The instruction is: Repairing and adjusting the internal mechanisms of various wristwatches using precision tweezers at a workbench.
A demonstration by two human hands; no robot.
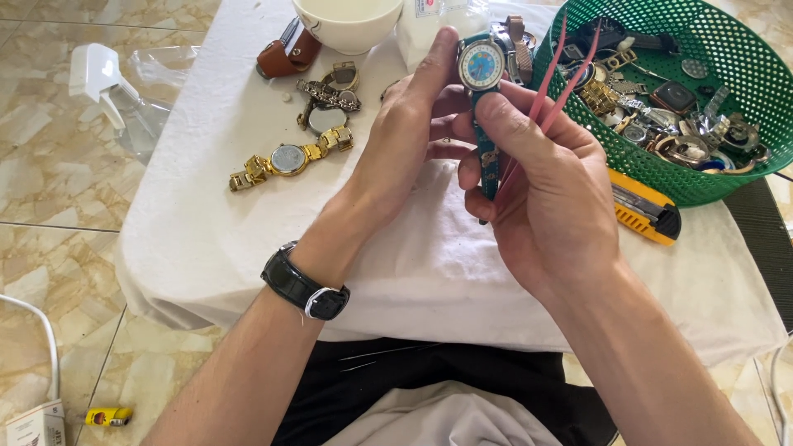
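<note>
Your fingers (429, 70) of the left hand (405, 140) are closed on the teal watch (481, 66), thumb up along the side of the case and the other fingers curled behind it. Your right hand (537, 190) is clamped on the same watch lower down: the thumb presses the teal strap (489, 161) just under the dial, and the fingers wrap behind it. In that right hand you also pinch pink tweezers (557, 83), whose two thin arms rise up and to the right past the watch, with their tips pointing away from it. The watch is held upright above the surface (206, 223), dial toward you, with nothing resting on the white cloth beneath it.

As far as the work goes, you look to be at the inspecting stage. The case seems shut and the glass in place, and the tweezers are not touching the dial or the back, so by my judgement nothing on this watch has been opened yet.

To your left on the cloth lie a gold watch (289, 158) and a small cluster of watch parts (329, 95), apart from your hands. A white bowl (347, 21) stands at the far edge. To your right, the green basket (743, 173) holds a heap of other watches, and a yellow utility knife (644, 211) lies just beside it, near your right wrist.
</note>
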